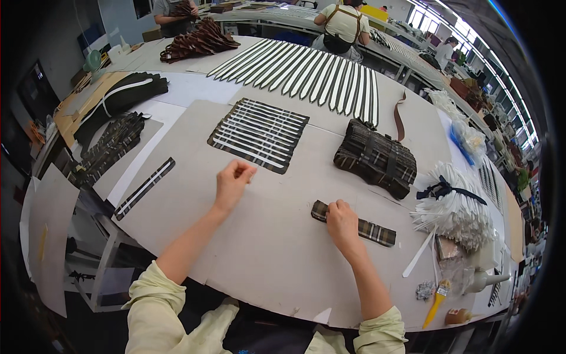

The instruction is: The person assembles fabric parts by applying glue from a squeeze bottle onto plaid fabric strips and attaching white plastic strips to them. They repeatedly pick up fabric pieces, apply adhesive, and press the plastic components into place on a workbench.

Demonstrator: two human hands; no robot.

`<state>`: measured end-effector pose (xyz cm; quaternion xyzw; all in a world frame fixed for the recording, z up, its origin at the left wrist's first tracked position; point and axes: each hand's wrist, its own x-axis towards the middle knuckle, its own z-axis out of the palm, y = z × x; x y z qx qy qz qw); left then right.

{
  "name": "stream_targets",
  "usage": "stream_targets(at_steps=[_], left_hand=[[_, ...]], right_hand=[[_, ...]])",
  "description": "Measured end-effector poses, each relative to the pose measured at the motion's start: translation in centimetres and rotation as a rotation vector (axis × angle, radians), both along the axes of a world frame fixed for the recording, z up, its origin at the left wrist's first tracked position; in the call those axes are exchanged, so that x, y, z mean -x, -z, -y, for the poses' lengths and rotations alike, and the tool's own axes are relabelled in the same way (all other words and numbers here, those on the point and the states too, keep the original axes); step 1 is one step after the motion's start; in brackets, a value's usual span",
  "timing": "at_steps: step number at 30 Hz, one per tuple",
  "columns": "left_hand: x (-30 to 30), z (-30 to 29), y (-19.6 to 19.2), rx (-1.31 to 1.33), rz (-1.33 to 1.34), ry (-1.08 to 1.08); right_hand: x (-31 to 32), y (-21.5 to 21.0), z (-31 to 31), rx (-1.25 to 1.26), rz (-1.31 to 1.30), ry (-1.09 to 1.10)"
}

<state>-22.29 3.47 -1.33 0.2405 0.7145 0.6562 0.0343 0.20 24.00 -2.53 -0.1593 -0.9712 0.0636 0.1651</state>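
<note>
A dark plaid fabric strip (371, 230) lies flat on the grey cardboard table top (265, 248). My right hand (342, 221) presses down on its left part, fingers curled over it. My left hand (233, 180) hovers to the left, fingertips pinched together near the front edge of a row of plaid strips with white bands (259, 134); I cannot tell whether it pinches anything. A bundle of plaid strips (376, 158) sits behind the right hand.
A tied bundle of white strips (457, 206) lies at the right, with a yellow-handled brush (437, 298) and a glue bottle (486, 278) near the front edge. Long rows of striped strips (306, 74) fill the back. Other people work at far benches.
</note>
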Motion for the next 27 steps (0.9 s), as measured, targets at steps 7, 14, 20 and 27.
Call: stream_targets(at_steps=[7, 14, 20, 27], left_hand=[[-10.3, -3.8, 0.4, 0.229, -0.201, 0.248], [-13.7, -8.2, 2.4, 0.395, -0.793, 0.314], [-14.1, -8.3, 2.4, 0.419, -0.873, 0.251], [-24.3, -7.1, -5.9, 0.013, -0.222, 0.611]], right_hand=[[0.8, 0.6, 0.1, 0.133, -0.17, -0.011], [-2.0, 1.1, -3.8, 1.112, -0.541, 0.128], [-23.0, -3.0, -13.2, 1.708, -1.452, -0.271], [-25.0, -13.2, -1.7, 1.074, -0.971, -0.107]])
